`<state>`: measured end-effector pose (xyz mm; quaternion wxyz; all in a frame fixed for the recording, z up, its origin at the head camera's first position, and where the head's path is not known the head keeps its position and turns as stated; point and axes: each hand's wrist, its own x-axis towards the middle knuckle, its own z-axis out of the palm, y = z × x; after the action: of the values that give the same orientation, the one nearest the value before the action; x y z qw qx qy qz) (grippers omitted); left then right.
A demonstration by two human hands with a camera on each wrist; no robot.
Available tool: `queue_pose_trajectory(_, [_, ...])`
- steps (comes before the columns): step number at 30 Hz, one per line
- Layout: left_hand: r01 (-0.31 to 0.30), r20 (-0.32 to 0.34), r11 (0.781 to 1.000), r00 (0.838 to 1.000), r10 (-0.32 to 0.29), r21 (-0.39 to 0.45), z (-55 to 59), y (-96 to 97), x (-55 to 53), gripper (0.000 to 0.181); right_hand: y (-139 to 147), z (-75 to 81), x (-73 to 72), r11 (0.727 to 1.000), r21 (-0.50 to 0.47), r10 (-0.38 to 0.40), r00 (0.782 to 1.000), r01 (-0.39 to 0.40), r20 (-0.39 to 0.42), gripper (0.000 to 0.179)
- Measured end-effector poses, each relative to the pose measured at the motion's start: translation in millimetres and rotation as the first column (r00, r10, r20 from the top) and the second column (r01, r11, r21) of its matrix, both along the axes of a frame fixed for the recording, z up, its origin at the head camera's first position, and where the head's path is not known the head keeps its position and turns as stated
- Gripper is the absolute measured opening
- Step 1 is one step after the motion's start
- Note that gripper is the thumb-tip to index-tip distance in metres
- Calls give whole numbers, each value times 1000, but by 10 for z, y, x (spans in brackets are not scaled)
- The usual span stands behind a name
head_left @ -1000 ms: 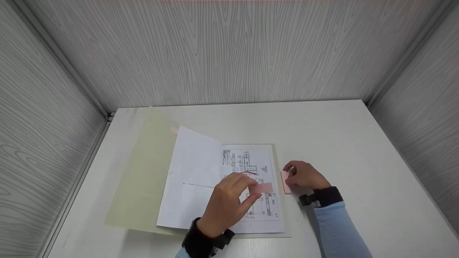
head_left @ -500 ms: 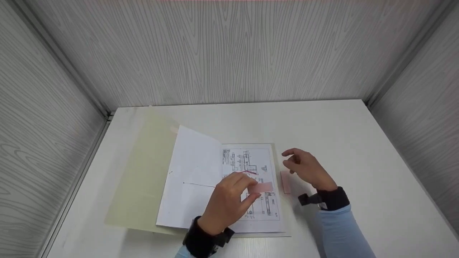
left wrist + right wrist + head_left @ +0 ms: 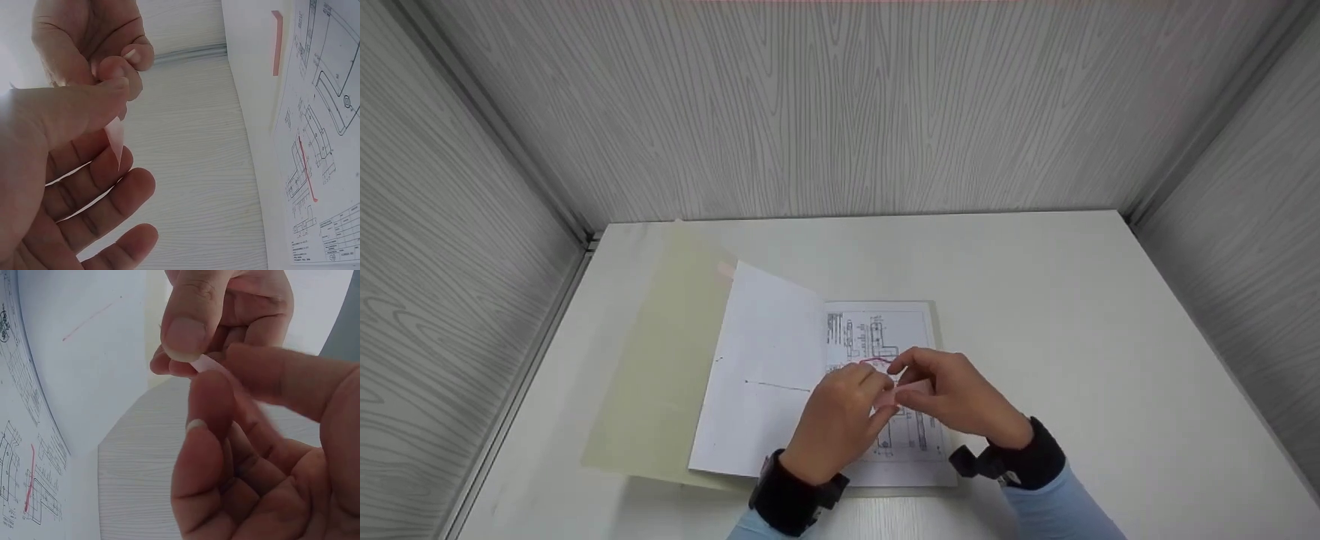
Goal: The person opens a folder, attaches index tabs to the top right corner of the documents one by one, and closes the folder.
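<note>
Between the two hands is a small pink sticky note (image 3: 114, 138). My left hand (image 3: 838, 421) pinches one end of it between thumb and forefinger. My right hand (image 3: 964, 397) has come in from the right and pinches the other end; in the right wrist view its thumb and forefinger close on the pink strip (image 3: 209, 367). Both hands are over the drawing page (image 3: 885, 322) of an open booklet. A turned white page (image 3: 765, 337) and a pale green cover (image 3: 637, 382) stand partly raised at its left.
A pink strip (image 3: 277, 44) lies along the drawing page's edge in the left wrist view. A pink tab (image 3: 726, 269) sticks out from the turned page. A red line (image 3: 307, 169) crosses the drawing. Grey wood-grain walls (image 3: 840, 112) enclose the white table (image 3: 1080, 300).
My right hand has let go of the pink pad beside the booklet, lifted, and moved left to the note in my left hand. The left hand has stayed almost still.
</note>
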<state>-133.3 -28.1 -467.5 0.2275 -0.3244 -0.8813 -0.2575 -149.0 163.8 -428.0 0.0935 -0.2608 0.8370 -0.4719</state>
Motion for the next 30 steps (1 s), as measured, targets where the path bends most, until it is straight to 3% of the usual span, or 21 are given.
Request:
queue_pose_trajectory(4, [-33, -7, 999, 999, 33, 1, 10, -19, -12, 22, 18, 156, 33, 999, -9, -32, 999, 32, 33, 18])
queue_pose_trajectory(11, [-80, -36, 997, 996, 80, 5, 40, -36, -5, 21, 94, 181, -1, 998, -49, -38, 993, 43, 109, 14])
queue_pose_trajectory(15, [-78, -33, 997, 996, 78, 9, 40, -24, 8, 21, 66, 175, -7, 999, -45, -18, 995, 22, 100, 13])
queue_pose_trajectory(22, [-87, -35, 996, 996, 87, 10, 19, 3, 6, 25, 125, -110, -158, 1000, -13, -17, 998, 18, 58, 9])
queue_pose_trajectory(26, [-98, -14, 995, 995, 98, 4, -16, 49, 0, 29, 226, -236, -286, 995, -3, -98, 995, 98, 8, 8])
queue_pose_trajectory(30, [-60, 36, 997, 997, 62, -43, -82, 139, 18, 29, 323, -330, -462, 975, 19, -222, 975, 222, -2, 7])
